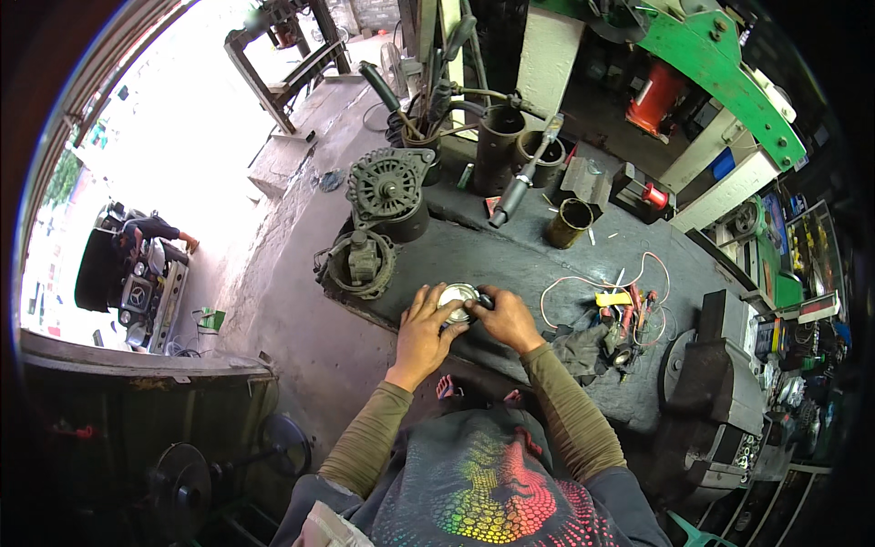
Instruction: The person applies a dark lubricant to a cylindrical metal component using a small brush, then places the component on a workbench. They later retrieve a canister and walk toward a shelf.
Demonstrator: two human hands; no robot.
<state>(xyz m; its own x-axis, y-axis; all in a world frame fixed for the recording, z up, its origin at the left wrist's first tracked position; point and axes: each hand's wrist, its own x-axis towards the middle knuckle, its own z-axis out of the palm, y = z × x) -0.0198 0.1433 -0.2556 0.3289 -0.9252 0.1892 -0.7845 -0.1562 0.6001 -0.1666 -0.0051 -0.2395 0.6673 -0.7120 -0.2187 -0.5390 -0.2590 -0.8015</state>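
Note:
Over the near edge of the dark workbench (456, 264), both hands meet at a small round silvery metal part (457, 297) with a raised rim. My left hand (420, 335) grips it, fingertips on its left side and thumb along the near edge. My right hand (507, 319) is closed at the part's right side, with a short dark piece (485, 300) under its fingers; the fingers hide most of that piece. Left of the part lies an open round metal housing (362, 264), and behind it stands an alternator (390, 187).
A tangle of tools and wires (627, 319) lies right of my hands beside a dark cloth (583, 351). Farther back are a rusty cup (570, 223), metal cylinders (499, 146) and a torch-like tool (524, 178). A bench machine (720, 383) stands at right. Another person (150, 232) is by a vehicle.

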